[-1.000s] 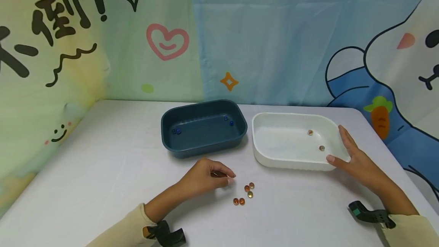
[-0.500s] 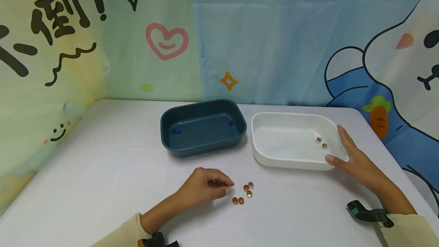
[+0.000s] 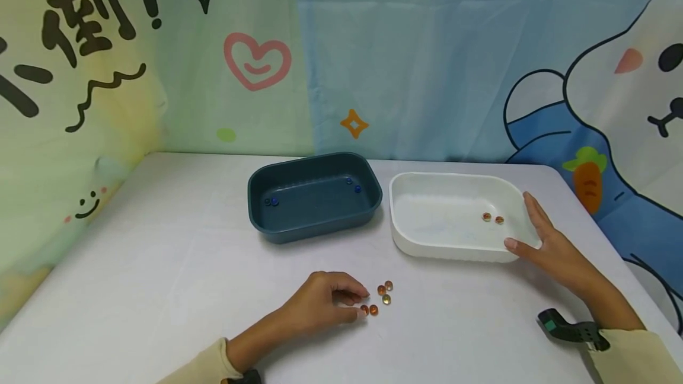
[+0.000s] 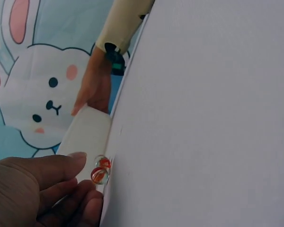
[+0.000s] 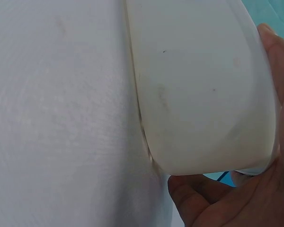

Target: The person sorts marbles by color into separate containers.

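Observation:
Several orange and amber glass marbles lie in a small cluster on the white table. My left hand is right beside them, its thumb tip at the nearest orange marble. In the left wrist view, thumb and fingers are apart, with two clear marbles with orange swirls just beyond the fingertips. My right hand grips the right end of a white tray, thumb on the near rim and fingers along the end wall. Two orange marbles sit inside that tray.
A dark teal tray stands left of the white one, with several blue marbles in it. Behind the table hangs a printed cloth backdrop.
My left hand has moved down and slightly right, to the table marbles. The two marbles in the white tray have rolled about. My right hand has kept its hold.

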